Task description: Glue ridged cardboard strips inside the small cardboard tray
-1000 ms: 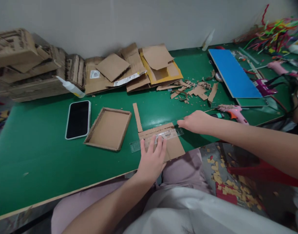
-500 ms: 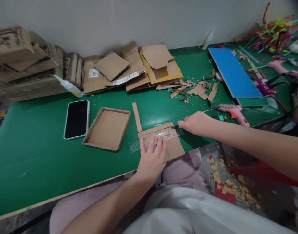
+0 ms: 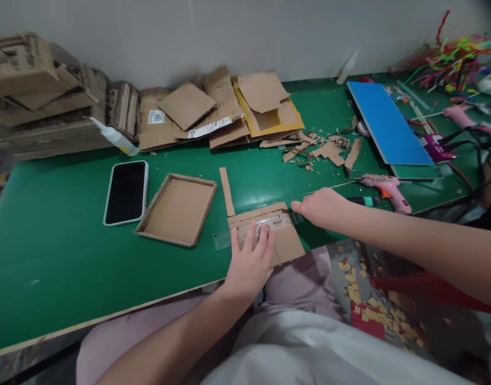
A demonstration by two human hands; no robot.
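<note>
My left hand (image 3: 251, 259) lies with fingers spread on a clear ruler (image 3: 222, 240), which rests across a flat piece of cardboard (image 3: 288, 246) at the table's front edge. At the ruler's right end is my right hand (image 3: 320, 208), its fingers closed; what they hold, if anything, is hidden. A narrow cardboard strip (image 3: 226, 191) touches the piece's upper left corner. To the left sits a shallow cardboard tray (image 3: 183, 208) with raised edges.
A phone (image 3: 127, 192), a glue bottle (image 3: 116, 140) and stacked cardboard (image 3: 48, 115) are on the left. Cardboard scraps (image 3: 329, 151), a blue board (image 3: 390, 125), a pink glue gun (image 3: 390, 191) and a dark-and-teal tool (image 3: 366, 201) lie to the right.
The view has shifted slightly. My right hand has moved a little down at the ruler's right end; my left hand stays on the ruler.
</note>
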